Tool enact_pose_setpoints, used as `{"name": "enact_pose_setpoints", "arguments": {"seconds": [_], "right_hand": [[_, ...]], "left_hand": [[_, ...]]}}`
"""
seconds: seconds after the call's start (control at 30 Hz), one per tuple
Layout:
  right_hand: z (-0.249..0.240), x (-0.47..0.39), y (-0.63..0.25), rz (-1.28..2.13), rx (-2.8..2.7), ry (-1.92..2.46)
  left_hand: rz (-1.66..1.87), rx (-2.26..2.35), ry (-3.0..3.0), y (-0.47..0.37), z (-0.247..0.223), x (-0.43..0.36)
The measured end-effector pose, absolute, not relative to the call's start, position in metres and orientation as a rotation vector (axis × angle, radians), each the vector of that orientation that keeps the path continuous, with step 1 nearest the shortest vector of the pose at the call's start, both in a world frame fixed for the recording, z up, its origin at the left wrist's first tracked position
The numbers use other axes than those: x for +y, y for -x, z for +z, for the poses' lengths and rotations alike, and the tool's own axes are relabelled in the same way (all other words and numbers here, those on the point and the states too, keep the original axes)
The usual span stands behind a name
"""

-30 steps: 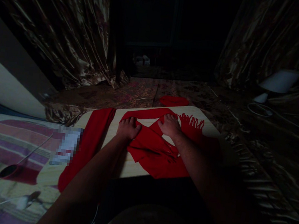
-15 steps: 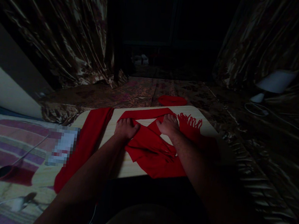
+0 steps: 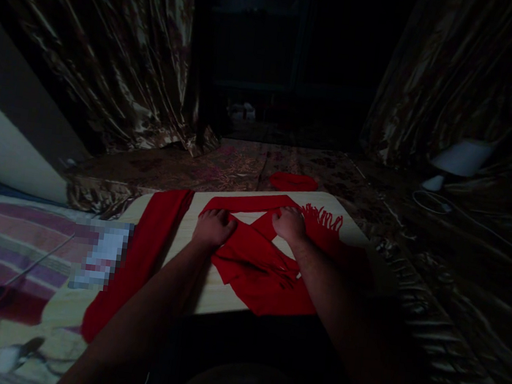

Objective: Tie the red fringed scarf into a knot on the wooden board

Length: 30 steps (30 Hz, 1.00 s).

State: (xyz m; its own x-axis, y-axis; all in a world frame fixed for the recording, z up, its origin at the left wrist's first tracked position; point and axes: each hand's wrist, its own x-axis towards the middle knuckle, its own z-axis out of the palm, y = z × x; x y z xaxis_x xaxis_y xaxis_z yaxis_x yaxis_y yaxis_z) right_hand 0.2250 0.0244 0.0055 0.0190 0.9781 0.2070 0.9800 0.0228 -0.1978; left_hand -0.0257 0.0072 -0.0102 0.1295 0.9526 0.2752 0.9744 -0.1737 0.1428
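A red scarf (image 3: 254,244) with a fringe lies in crossed folds on a pale wooden tabletop (image 3: 181,233). My left hand (image 3: 215,227) is closed on the upper left corner of its folds, fingers curled over the cloth. To the right, my right hand (image 3: 290,223) is closed on the scarf's upper right part, beside the fringe. Between my hands a band of the scarf runs along the far side, and bare wood shows through the gap. A second red cloth (image 3: 149,235), folded into a long strip, lies left of my left hand.
Beyond the tabletop lies a small red fabric piece (image 3: 294,182). A blurred packet (image 3: 103,255), a dark-red cylinder (image 3: 12,303) and cables are on the left by a striped bedspread (image 3: 0,243). A white lamp (image 3: 463,157) stands at right; patterned curtains (image 3: 138,49) hang behind.
My view has tilted up slightly. The fingers of both hands, flatter on the scarf before, are now more curled into it; the scarf's layout is nearly the same.
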Motion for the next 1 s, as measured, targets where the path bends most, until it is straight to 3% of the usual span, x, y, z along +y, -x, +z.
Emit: {"name": "enact_pose_setpoints", "arguments": {"seconds": [0.3,0.53,1.0], "right_hand": [[0.007,0.016,-0.227,-0.055,-2.054,1.926],[0.011,0.029,-0.219,-0.118,-2.443,1.847],[0.010,0.060,-0.204,0.104,-2.679,1.880]], "left_hand": [[-1.031,-1.537,2.756,0.019,-0.003,-0.014],[-0.639,-1.449,3.008,0.014,-0.006,-0.016],[-0.618,-1.534,2.919,0.011,-0.010,-0.014]]}}
